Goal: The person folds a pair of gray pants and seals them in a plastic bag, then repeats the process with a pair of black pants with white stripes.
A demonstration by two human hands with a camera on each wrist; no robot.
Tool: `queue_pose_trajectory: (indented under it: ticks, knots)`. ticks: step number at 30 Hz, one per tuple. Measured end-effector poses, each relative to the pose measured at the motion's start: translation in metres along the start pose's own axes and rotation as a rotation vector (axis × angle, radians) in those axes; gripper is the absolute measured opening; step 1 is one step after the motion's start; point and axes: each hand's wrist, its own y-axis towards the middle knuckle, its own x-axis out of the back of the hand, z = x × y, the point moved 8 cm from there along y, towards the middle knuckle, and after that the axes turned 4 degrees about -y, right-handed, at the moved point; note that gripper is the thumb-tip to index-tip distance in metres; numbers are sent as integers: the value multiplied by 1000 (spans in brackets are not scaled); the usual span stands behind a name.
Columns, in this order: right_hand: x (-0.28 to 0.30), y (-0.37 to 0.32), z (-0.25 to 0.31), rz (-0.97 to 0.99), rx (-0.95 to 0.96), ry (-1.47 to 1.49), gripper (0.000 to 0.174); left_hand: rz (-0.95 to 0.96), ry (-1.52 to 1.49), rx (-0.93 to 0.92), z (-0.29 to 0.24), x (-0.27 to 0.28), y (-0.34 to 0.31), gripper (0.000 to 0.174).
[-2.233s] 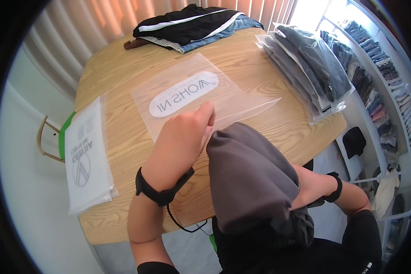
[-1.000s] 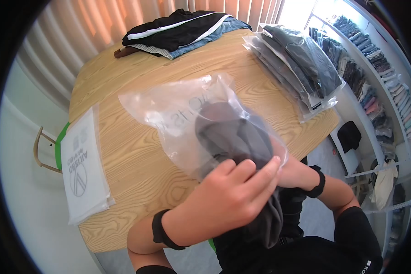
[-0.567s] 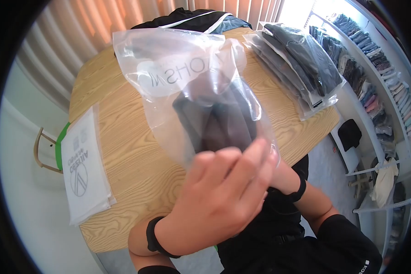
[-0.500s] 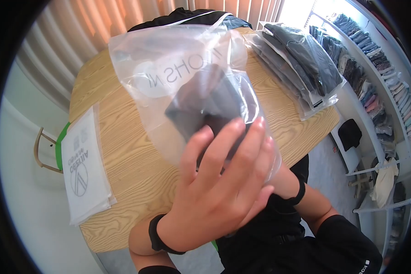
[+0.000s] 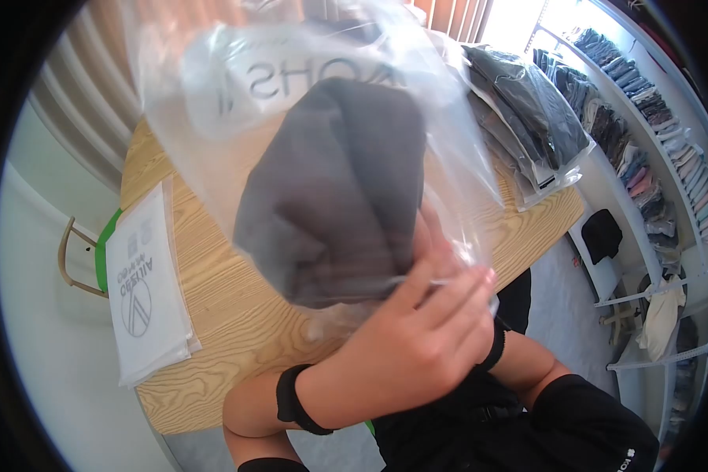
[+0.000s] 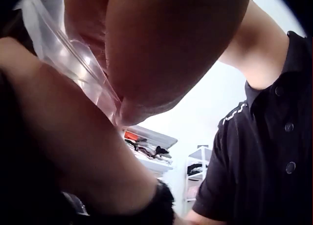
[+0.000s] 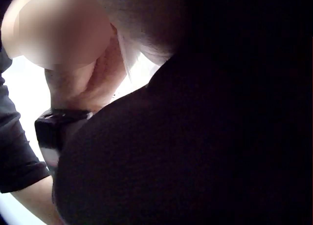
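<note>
Two hands meet at the bag (image 5: pixel 228 118), and from my distant seat I read the head view as a clock face. The grey garment (image 5: pixel 338 189) sits near the dial's middle, bunched and, as I judge it, inside the film, while the bag's lettered end points to 12 o'clock. Half a second ago the left hand (image 5: pixel 417 346) had its fingers spread over the film; now, at 5 o'clock from the garment, they have drawn together and pinch the bag's edge. The right hand (image 5: pixel 436 240), at 4 o'clock, shows only partly through the film, and I cannot tell whether it grips the garment. Both bag and garment have come closer to my head camera. I take that to mean the garment is well in, though it is not yet flat, nor the bag closed. On the table (image 5: pixel 220 362), flat bags (image 5: pixel 141 291) lie at 9 o'clock and a packed stack (image 5: pixel 535 110) at 2 o'clock. My wrist views add little beyond a strip of film.
</note>
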Motion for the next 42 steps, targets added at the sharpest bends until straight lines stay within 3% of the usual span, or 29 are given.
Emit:
queue_pose_trajectory:
  ticks: [3,5,7,8,9,10,11,12,13,14,15,17,18,21,23,24,25,28,29,30,32,34,35,37,38,41,42]
  knots:
    - [11,2,-4,-147,16,-13,72,-1,-92,-52,-8,-2,-2,18]
    - [19,6,-7,-251,30,-18,73,-173,-14,-72,1,27,0,15]
    - [31,16,-13,-308,37,-29,73,-373,176,-141,20,48,-10,31]
    - [26,34,-27,-129,-70,69,68,-352,117,-15,38,61,-10,47]
    - [18,42,-38,50,-176,166,65,-449,27,113,67,67,-15,53]
    - [23,42,-38,43,-171,159,65,-545,-64,242,93,67,-21,59]
    - [19,37,-54,61,-394,402,65,-550,-62,233,95,69,-23,59]
    - [11,30,-66,78,-614,649,66,-370,-317,357,110,54,-20,63]
    - [11,32,-68,73,-609,648,66,-177,-566,477,117,33,-20,68]
    - [8,33,-72,6,-608,814,63,-253,-479,487,115,34,-17,57]
    - [4,34,-77,-62,-604,980,61,-253,-474,482,115,28,-15,57]
    - [-2,32,-82,-67,-624,1057,61,-376,-189,499,119,29,-20,38]
    - [-6,31,-82,-74,-663,1174,59,-462,-117,451,117,33,-19,19]
    - [-17,24,-98,-53,-707,1300,51,-454,-49,414,107,38,-19,16]
    - [-41,20,-99,105,-942,1746,51,-461,-38,370,93,46,-15,17]
    - [-32,18,-95,138,-976,1575,52,-469,-26,327,84,50,-13,18]
    - [-37,15,-98,138,-975,1576,52,-469,-26,325,80,51,-13,18]
    - [-47,18,-107,-99,-589,2322,37,-446,-130,243,64,48,-9,24]
    - [-44,20,-118,-244,-516,2090,38,-448,-131,243,64,47,-8,24]
    - [-43,19,-118,-244,-516,2088,38,-473,-123,244,66,46,-8,24]
    - [-41,27,-123,-172,-525,1963,41,-499,-115,244,78,41,-10,24]
    - [-35,33,-129,-92,-533,1840,44,-640,-19,388,117,36,-29,25]
    - [-43,46,-128,-51,-540,1778,45,-642,-18,394,130,29,-34,25]
    - [-40,51,-130,32,-545,1646,49,-667,-88,623,167,13,-53,26]
    - [-40,47,-126,70,-543,1579,51,-674,-87,624,171,7,-56,26]
    - [-48,51,-119,169,-534,1379,56,-571,-193,711,186,-23,-58,33]
    - [-57,62,-115,199,-533,1314,58,-520,-351,756,191,-41,-59,34]
